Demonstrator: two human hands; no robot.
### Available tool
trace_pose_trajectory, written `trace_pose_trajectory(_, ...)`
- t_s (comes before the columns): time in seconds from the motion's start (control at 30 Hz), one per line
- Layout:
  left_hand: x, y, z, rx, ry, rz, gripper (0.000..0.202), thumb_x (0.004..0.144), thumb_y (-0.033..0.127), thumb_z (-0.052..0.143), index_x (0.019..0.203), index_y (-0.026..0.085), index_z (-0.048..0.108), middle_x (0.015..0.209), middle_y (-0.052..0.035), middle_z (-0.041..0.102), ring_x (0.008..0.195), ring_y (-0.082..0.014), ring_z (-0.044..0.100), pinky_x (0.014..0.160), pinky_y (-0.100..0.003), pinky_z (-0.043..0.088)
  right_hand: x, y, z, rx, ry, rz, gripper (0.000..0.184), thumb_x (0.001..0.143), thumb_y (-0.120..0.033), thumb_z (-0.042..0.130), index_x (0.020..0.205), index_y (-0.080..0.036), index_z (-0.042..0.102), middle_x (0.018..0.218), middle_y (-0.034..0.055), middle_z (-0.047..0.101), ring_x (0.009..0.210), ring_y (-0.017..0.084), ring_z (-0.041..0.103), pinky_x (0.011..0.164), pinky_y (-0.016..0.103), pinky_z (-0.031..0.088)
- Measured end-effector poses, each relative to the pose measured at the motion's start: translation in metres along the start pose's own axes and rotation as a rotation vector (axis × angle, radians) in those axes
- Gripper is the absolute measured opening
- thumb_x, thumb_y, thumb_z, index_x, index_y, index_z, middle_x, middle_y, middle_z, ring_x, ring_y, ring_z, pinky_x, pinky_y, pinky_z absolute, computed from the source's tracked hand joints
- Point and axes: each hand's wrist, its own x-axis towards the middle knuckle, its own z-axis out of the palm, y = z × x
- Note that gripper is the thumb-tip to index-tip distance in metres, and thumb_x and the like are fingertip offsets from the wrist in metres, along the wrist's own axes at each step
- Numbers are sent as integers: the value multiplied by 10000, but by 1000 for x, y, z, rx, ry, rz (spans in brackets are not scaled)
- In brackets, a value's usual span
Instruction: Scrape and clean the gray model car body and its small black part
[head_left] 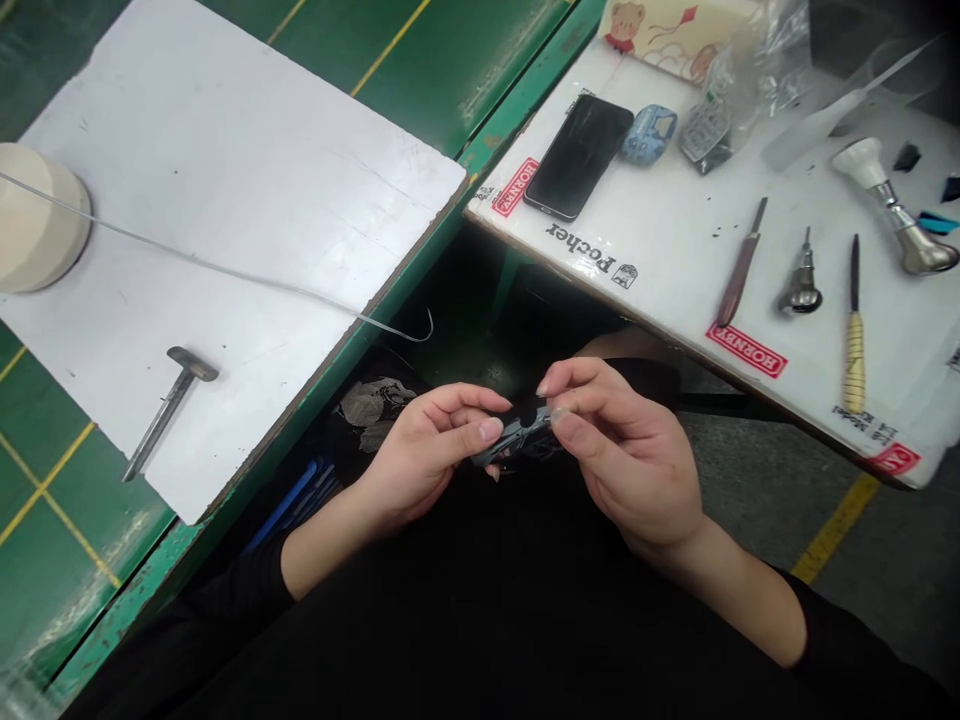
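Above my lap, a small dark grey plastic part [517, 436] with an openwork shape is held between both hands. My left hand [431, 445] pinches its left end with thumb and fingers. At its right end, my right hand [634, 450] is closed, with thumb and fingertips at the part's edge. A small translucent bit seems to show at the right fingertips, too small to name. The fingers cover much of the grey part.
At left, a white board [247, 200] bears a metal T-shaped tool [169, 405], a round cream block [37, 220] and a thin clear tube [225, 265]. The right table [660, 260] carries a phone [581, 155], hand tools including a yellow-handled file [854, 340], and a plastic bag [750, 80].
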Motion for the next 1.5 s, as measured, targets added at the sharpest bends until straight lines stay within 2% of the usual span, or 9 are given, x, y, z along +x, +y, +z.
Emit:
trace_pose_trajectory(0.2,3,-1,2,-57,0,-28,290,941,352,1036,1101,148,906,890,-57,862,726,-147,788,662,-249,706,1,3,-2,62,26,66,75,1103,-286,855,1058,-295,914,1251,56,702,1151,185,704,1046,325,620)
trace_pose_trajectory(0.47,4,-1,2,-28,-35,-16,306,900,306,1068,1090,148,888,824,-24,832,661,-134,788,660,-232,674,0,6,-4,80,36,112,58,1097,-320,871,1069,-316,921,1258,50,704,1158,186,695,1048,322,617)
trace_pose_trajectory(0.77,6,-2,-1,0,-18,-9,305,922,355,1053,1115,164,914,879,-45,853,690,-134,776,682,-243,663,6,7,-2,100,39,153,104,1097,-365,873,1026,-304,920,1226,52,701,1131,191,702,1041,339,613)
trace_pose_trajectory(0.97,5,-1,-2,61,-63,71,315,860,235,1082,1143,207,948,965,-38,853,791,-124,767,772,-236,641,7,7,-2,77,72,136,95,1092,-363,877,1027,-306,917,1218,60,703,1111,205,690,998,360,602)
trace_pose_trajectory(1.2,4,-3,1,81,-15,168,282,889,203,1058,1153,238,965,1018,-55,890,831,-126,781,796,-228,667,7,8,1,39,108,107,118,1108,-352,850,1020,-298,906,1209,64,695,1094,206,683,978,361,606)
trace_pose_trajectory(1.4,4,-3,3,52,35,129,288,823,166,1082,1083,221,970,983,-58,892,791,-131,766,755,-234,667,5,10,2,31,110,96,77,1099,-342,858,1048,-313,908,1217,61,707,1114,213,696,995,376,620)
trace_pose_trajectory(1.5,3,-2,4,67,25,108,316,830,209,1089,1119,211,962,996,-61,887,792,-140,776,760,-245,670,4,10,1,33,122,115,96,1098,-353,861,1027,-307,908,1211,63,709,1107,216,699,989,380,623)
